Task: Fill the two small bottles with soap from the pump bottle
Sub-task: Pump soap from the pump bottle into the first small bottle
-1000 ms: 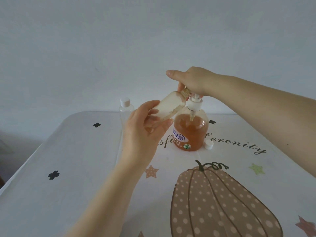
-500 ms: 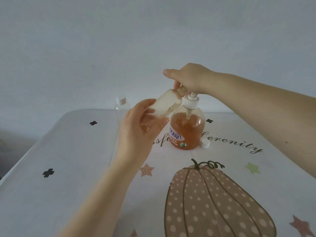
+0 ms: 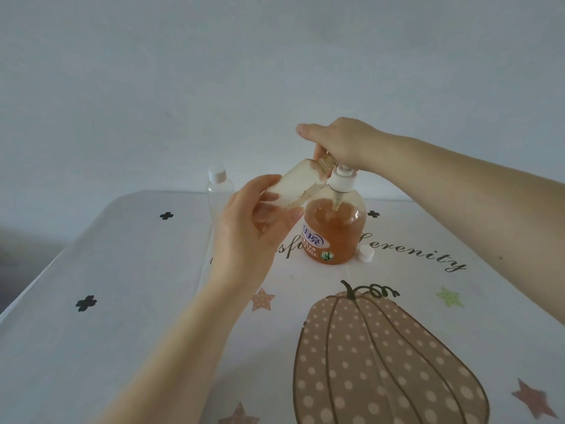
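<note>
Head view. Left hand [image 3: 253, 228] grips the small bottle [image 3: 298, 186], tilted, its mouth up under the pump spout. Right hand [image 3: 339, 142] is curled over the pump head, thumb stuck out; the pump bottle [image 3: 334, 231] stands on the tablecloth [image 3: 122, 301].

Over the last second the pose has barely changed: same tilt, same press (view itself drifted a little). Bottle walls look cloudy with soap, so filling seems underway.

Second small bottle [image 3: 219, 191], capped and clear, stands behind the left hand, seemingly unfilled. Loose white cap [image 3: 366, 254] lies just beside the pump bottle's base.
</note>
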